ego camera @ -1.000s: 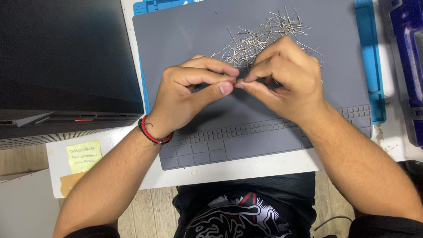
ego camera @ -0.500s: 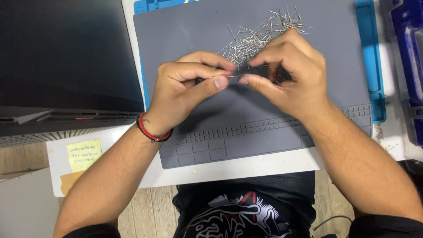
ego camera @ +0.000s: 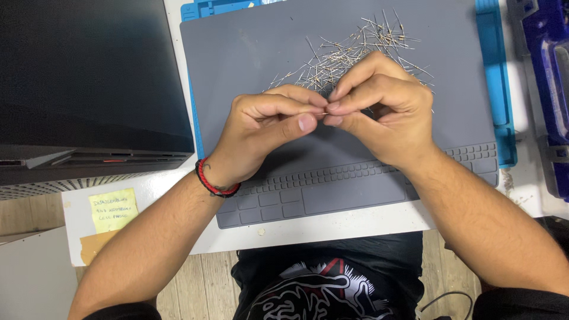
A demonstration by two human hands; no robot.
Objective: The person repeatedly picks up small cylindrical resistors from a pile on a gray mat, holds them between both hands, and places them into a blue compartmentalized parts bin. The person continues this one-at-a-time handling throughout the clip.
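Observation:
My left hand [ego camera: 261, 133] and my right hand [ego camera: 382, 112] meet fingertip to fingertip over the grey silicone work mat [ego camera: 237, 71]. Between thumb and forefinger of both hands I pinch one thin wire-legged component [ego camera: 324, 113]; only a short bit of its lead shows. Just behind my fingers lies a loose pile of several similar thin metal-legged components [ego camera: 349, 50] spread over the mat's far middle. A red and black cord bracelet [ego camera: 216, 178] is on my left wrist.
A dark closed laptop [ego camera: 89, 77] fills the left side on a white table [ego camera: 332, 228]. A yellow sticky note [ego camera: 112, 210] sits at the table's front left. A blue mat edge [ego camera: 501, 89] and a blue bin [ego camera: 554, 89] lie to the right.
My hands had drawn apart with the lead stretched between them; now they have closed together again and dropped slightly toward me, with the lead almost hidden.

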